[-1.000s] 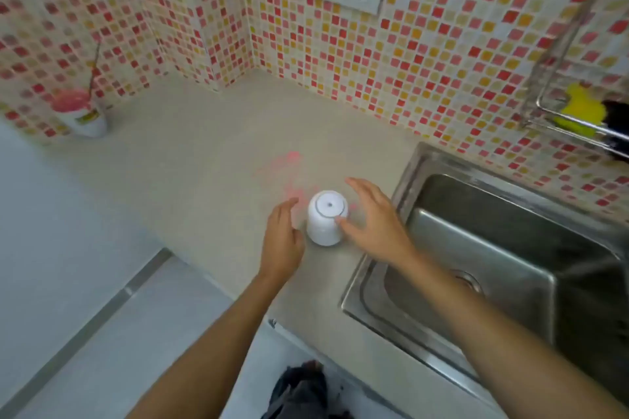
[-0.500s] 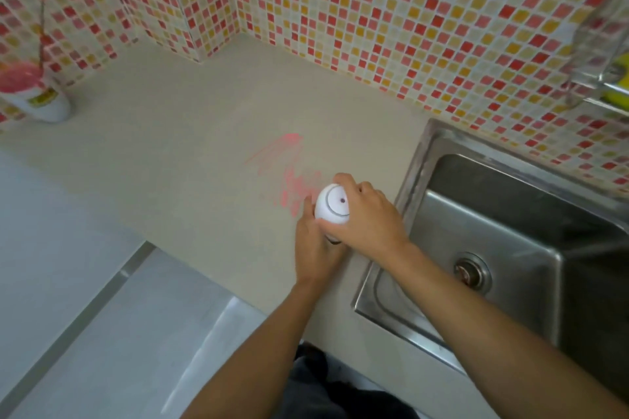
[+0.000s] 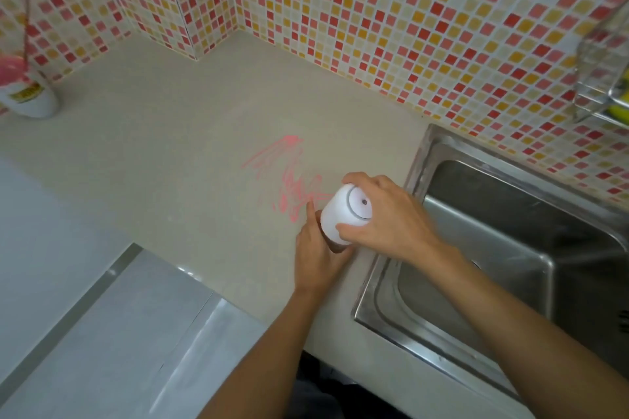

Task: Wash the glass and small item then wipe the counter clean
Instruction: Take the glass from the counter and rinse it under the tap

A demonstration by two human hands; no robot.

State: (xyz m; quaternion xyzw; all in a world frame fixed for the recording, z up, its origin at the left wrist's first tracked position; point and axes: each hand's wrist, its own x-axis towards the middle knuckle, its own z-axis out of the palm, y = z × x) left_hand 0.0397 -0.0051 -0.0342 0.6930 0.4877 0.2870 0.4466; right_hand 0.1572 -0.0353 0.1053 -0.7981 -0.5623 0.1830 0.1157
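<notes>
at the far left a white cup with a pink top (image 3: 27, 92) stands against the tiled wall, well apart from the work. further right, pink smears (image 3: 289, 177) streak the beige counter (image 3: 153, 146), their near end just beside the hands. the left hand (image 3: 318, 255) reaches in from below, its fingers lying along the lower left side of the white glass (image 3: 345, 214); whether it truly grips or only steadies is hard to tell, since the glass hides the fingertips. the glass is upside down, base ring uppermost, tilted with its base toward the right and away from the camera, at the counter's edge by the sink; its rim end is hidden, so i cannot tell whether it touches the counter. the right hand (image 3: 388, 218) is wrapped over the top and right side, thumb across the front, clamped on the glass. the steel sink (image 3: 510, 248) lies directly right of the grip, so the right hand is the nearer one to carry the glass over its rim. no small item is visible.
</notes>
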